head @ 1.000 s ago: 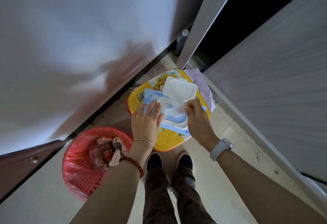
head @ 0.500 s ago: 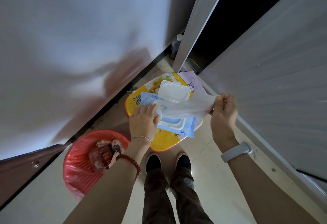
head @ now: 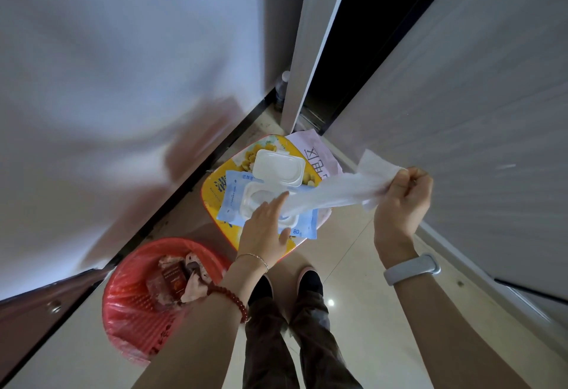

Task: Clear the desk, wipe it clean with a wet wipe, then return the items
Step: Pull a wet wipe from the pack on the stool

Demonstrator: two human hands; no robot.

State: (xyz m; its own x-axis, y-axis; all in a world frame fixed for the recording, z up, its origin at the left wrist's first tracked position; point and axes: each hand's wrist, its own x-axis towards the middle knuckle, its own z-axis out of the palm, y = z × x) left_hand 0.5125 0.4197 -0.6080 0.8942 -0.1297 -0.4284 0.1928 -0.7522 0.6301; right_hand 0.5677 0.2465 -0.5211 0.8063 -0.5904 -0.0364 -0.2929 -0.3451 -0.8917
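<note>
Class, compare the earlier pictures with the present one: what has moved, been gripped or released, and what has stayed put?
The right hand pinched the wet wipe at the pack's opening and drew it out rightward and up. The left hand, earlier flat on the wipe pack, has eased its fingers off. The pack with its lid open, the yellow tray and the red bin stayed put.

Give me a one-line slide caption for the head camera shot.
Right hand pulls a wet wipe from the pack.
</note>
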